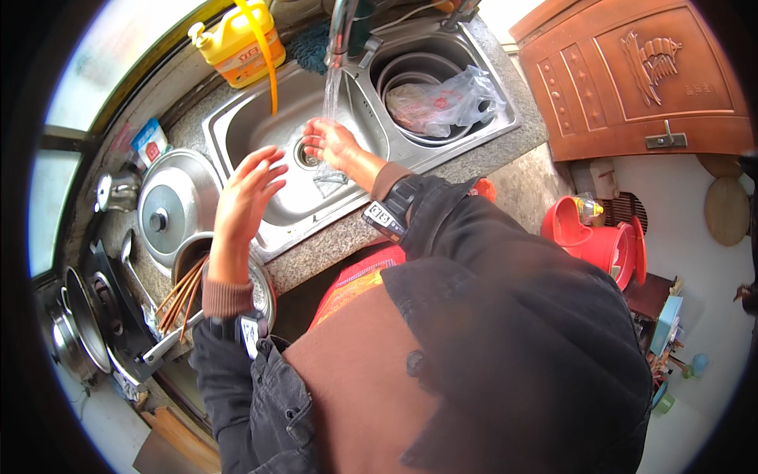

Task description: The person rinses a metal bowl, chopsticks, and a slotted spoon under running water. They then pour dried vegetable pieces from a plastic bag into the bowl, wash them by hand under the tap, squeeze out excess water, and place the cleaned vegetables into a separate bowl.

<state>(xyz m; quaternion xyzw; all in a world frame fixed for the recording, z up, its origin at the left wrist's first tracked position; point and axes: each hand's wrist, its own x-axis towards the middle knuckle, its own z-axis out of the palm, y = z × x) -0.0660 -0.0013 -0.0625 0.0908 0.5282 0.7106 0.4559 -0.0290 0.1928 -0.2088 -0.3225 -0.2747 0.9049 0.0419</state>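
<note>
My right hand (331, 141) is in the stream of running water (331, 98) from the metal faucet (341, 35), fingers slightly curled and apart, holding nothing. Below it lies the left basin (361, 109) of a stainless steel double sink, with a drain (305, 154) at its middle. A small, thin, patterned piece (329, 181) rests near the basin's front wall; what it is I cannot tell. My left hand (249, 192) is raised over the sink's left front rim, empty, with its fingers spread. The right basin holds nested bowls (414, 62) and a clear plastic bag (462, 101).
A yellow detergent jug (240, 47) stands behind the sink, with a yellow hose (269, 65) hanging into the basin. To the left are a lidded pot (177, 201), chopsticks (180, 290), a ladle (133, 255) and a stove (112, 302). A wooden door (598, 89) and red plastic containers (592, 237) are at right.
</note>
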